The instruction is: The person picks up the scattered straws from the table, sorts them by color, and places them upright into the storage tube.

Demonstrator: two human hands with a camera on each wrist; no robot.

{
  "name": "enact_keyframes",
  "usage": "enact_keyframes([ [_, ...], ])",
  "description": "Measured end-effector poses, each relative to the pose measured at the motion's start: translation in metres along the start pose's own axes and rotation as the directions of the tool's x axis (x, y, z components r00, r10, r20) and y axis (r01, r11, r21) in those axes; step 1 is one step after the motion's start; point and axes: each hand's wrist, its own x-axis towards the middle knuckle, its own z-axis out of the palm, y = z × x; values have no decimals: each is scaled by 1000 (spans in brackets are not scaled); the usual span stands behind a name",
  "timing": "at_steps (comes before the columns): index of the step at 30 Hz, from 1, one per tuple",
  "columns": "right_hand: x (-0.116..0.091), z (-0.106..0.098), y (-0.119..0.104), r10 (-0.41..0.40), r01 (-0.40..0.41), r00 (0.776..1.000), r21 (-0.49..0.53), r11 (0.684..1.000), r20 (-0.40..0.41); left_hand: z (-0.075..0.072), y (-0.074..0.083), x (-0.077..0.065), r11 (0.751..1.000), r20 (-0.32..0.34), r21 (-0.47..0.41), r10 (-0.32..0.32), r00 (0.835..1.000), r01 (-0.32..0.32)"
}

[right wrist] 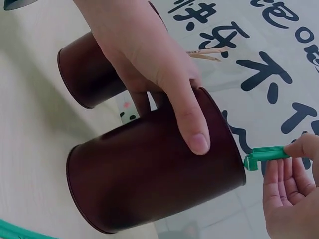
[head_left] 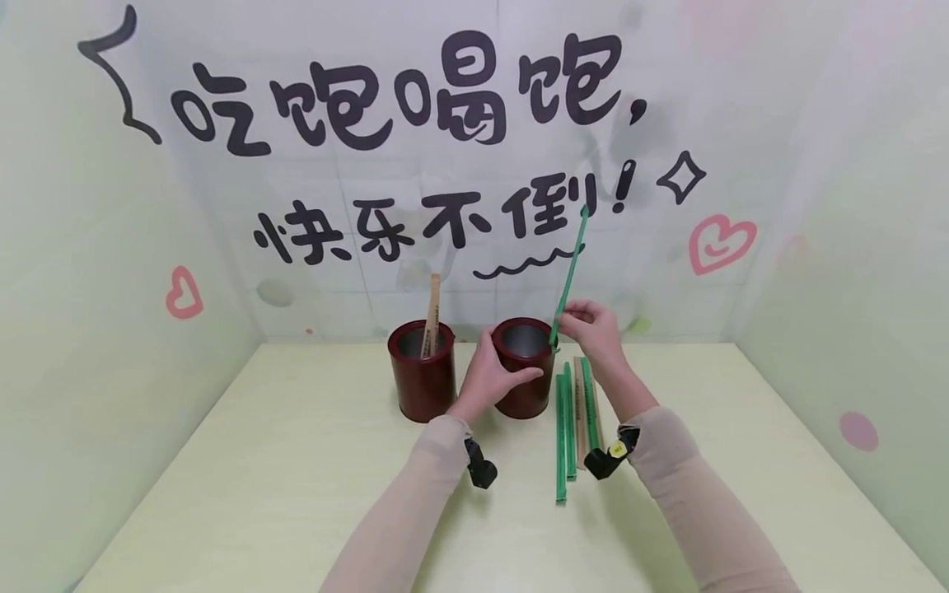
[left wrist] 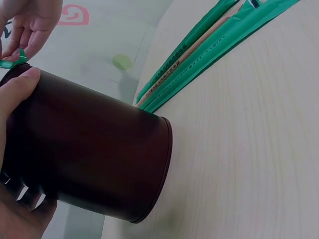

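Note:
My left hand (head_left: 491,375) grips the right-hand dark red canister (head_left: 525,399) around its side, with the thumb across the near wall. The canister stands upright on the table, its mouth open. Between the thumb and fingers of my right hand (head_left: 599,331) is a slim pair of green-wrapped chopsticks (head_left: 571,268), pinched near its lower end and slanting upward. Its lower end, folded over in the right wrist view, meets the canister's rim (right wrist: 240,164) on the right side. A second dark red canister (head_left: 423,391) stands to the left, with brown-wrapped chopsticks (head_left: 432,317) leaning in it.
Several green-wrapped chopsticks (head_left: 561,445) and brown-wrapped ones (head_left: 580,420) lie side by side on the table (head_left: 259,494), right of the held canister and under the right forearm. A wall with black lettering (head_left: 460,222) rises behind the canisters.

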Motion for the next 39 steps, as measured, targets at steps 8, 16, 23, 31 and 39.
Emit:
enact_keyframes([
  [8,3,6,7,-12,14,999,37,999,-35,0,1,1,1000,11,6,-17,1000,17],
  [16,4,6,14,-30,29,1000,-64,998,-10,0,4,2,1000,5,11,-26,1000,26],
  [23,4,3,19,-31,31,1000,-67,997,-1,1,4,1,999,5,14,-28,1000,28],
  [31,-3,-15,25,-53,52,999,-93,994,-3,1,6,1,999,10,6,-43,999,43],
  [39,-9,-39,40,-64,64,998,1,998,-3,1,7,3,999,14,2,-52,999,52],
])
